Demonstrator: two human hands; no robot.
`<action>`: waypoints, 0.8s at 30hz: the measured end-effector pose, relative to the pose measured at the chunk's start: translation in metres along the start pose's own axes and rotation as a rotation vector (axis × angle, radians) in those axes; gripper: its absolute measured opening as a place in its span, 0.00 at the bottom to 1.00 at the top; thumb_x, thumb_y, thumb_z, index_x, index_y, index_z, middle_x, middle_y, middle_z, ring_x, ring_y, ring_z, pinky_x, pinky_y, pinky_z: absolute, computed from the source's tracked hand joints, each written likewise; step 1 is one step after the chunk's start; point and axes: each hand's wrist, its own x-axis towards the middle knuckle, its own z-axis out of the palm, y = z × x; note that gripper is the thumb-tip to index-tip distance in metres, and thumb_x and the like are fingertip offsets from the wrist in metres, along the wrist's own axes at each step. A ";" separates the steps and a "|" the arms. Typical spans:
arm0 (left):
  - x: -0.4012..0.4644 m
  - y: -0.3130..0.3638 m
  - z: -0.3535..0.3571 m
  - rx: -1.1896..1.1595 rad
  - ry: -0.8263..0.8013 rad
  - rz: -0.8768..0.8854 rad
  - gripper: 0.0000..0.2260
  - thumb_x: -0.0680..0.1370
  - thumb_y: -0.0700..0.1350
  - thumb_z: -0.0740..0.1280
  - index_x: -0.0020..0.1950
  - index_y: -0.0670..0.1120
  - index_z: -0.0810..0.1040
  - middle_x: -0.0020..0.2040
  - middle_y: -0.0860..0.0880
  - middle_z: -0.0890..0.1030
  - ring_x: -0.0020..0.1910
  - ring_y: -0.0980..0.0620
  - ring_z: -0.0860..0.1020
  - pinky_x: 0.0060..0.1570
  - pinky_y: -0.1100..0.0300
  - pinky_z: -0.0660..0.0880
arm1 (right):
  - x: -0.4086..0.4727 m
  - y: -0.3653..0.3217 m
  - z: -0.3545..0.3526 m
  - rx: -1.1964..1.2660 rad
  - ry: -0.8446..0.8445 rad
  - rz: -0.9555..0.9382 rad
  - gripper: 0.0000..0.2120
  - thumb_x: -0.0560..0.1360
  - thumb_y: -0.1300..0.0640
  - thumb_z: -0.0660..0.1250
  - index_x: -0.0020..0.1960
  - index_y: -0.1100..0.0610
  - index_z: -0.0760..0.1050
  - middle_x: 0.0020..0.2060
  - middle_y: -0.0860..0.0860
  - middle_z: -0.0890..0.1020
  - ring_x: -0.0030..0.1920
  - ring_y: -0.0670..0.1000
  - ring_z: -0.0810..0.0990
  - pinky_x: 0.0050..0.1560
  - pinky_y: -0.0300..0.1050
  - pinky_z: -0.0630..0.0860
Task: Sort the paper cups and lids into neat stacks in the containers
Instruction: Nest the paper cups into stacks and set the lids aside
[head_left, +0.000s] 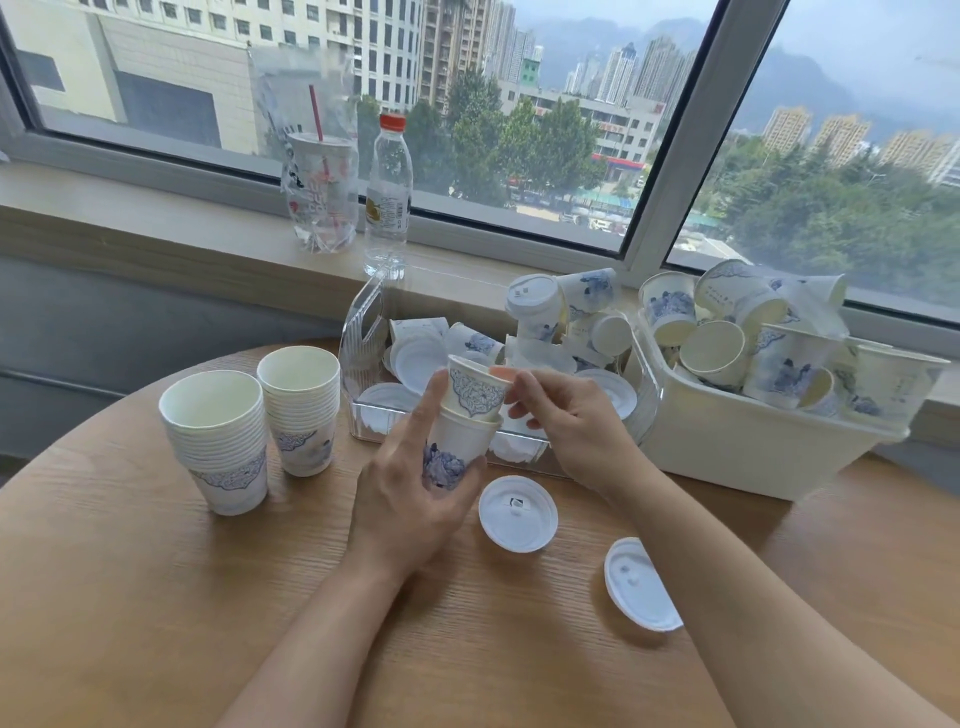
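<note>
My left hand (410, 493) grips a white paper cup with blue print (452, 452) above the round wooden table. A second cup (475, 389) sits partly nested in its top, tilted, and my right hand (566, 421) pinches that cup's rim. Two tall stacks of nested cups (218, 441) (301, 410) stand upright on the table to the left. Two white lids (518, 513) (641, 584) lie on the table near my hands. A clear plastic container (366, 364) behind my hands holds loose lids and cups. A white bin (727, 441) at right is heaped with loose cups.
On the windowsill stand a clear water bottle with a red cap (387, 197) and a plastic drink cup with a red straw (321, 192). The wooden table (156, 597) shows bare wood in front and at left. A window runs behind the sill.
</note>
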 end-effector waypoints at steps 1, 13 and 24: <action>-0.001 0.000 0.001 -0.006 -0.007 0.002 0.42 0.72 0.59 0.72 0.84 0.65 0.58 0.60 0.57 0.79 0.53 0.62 0.77 0.49 0.73 0.73 | -0.003 0.000 0.000 0.019 -0.007 0.022 0.14 0.79 0.39 0.62 0.55 0.40 0.83 0.42 0.43 0.86 0.44 0.43 0.83 0.50 0.47 0.80; -0.001 0.006 -0.002 -0.047 -0.011 0.020 0.41 0.74 0.60 0.72 0.84 0.64 0.58 0.59 0.58 0.79 0.53 0.65 0.76 0.52 0.81 0.68 | -0.008 0.003 -0.001 0.158 -0.103 0.156 0.19 0.79 0.53 0.73 0.68 0.55 0.77 0.54 0.63 0.84 0.47 0.51 0.84 0.51 0.44 0.82; 0.007 -0.004 -0.004 0.014 0.094 -0.104 0.35 0.77 0.64 0.70 0.81 0.60 0.62 0.66 0.54 0.79 0.60 0.59 0.77 0.57 0.62 0.75 | 0.049 0.009 -0.002 -0.150 0.051 0.004 0.14 0.78 0.47 0.75 0.62 0.49 0.82 0.48 0.41 0.84 0.48 0.40 0.82 0.50 0.35 0.79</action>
